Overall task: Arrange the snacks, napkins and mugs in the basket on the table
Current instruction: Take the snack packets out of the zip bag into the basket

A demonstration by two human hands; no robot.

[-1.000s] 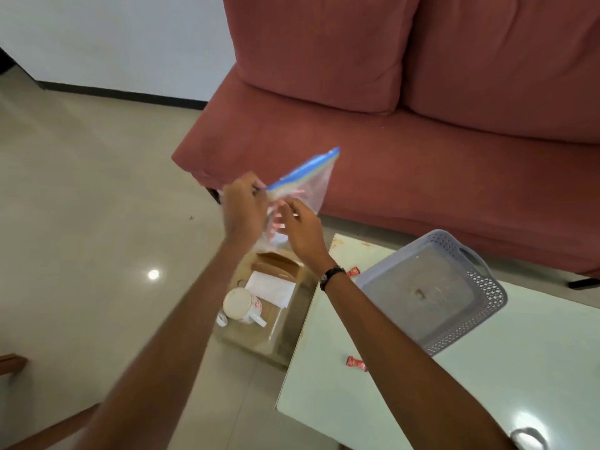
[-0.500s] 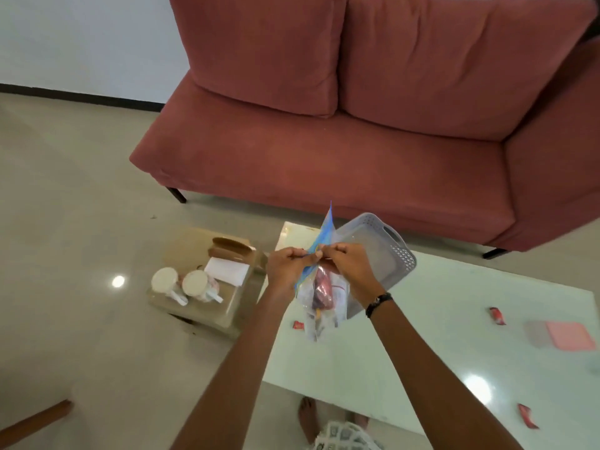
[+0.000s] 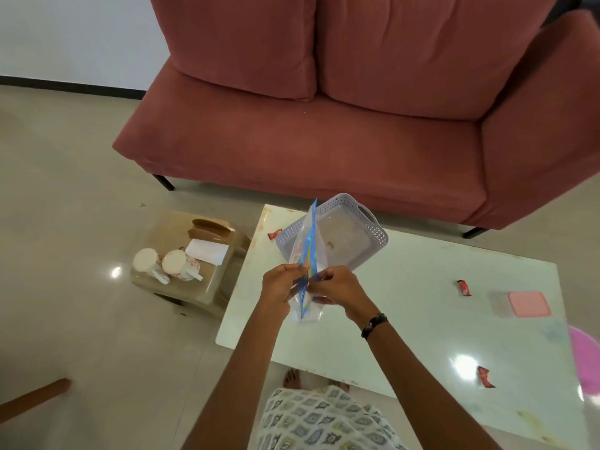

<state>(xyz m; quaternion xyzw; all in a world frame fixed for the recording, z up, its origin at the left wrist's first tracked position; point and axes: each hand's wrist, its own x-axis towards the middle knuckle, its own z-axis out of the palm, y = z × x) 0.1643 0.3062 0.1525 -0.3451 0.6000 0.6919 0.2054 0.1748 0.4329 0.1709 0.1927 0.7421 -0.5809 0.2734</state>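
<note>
A clear zip bag (image 3: pixel 305 254) with a blue seal strip stands on edge between my hands, just in front of the grey perforated basket (image 3: pixel 373 241) on the white table (image 3: pixel 422 303). My left hand (image 3: pixel 279 285) and my right hand (image 3: pixel 337 287) both pinch the bag's seal from either side. Two white mugs (image 3: pixel 165 266) lie on a low stool (image 3: pixel 201 287) left of the table, with white napkins (image 3: pixel 207 251) behind them. Red snack wrappers lie scattered on the table: one wrapper (image 3: pixel 273 234) by the basket, another wrapper (image 3: pixel 464 288) right, a third wrapper (image 3: pixel 484 377) near right.
A red sofa (image 3: pixel 324 141) stands behind the table. A pink-lidded box (image 3: pixel 529 304) sits at the table's right, with a pink round thing (image 3: pixel 587 362) at the right edge. A brown paper bag (image 3: pixel 211 230) rests on the stool. My feet are under the table's near edge.
The bag has come down from over the stool to just in front of the basket, and my view has swung right. Both hands have kept hold of its seal.
</note>
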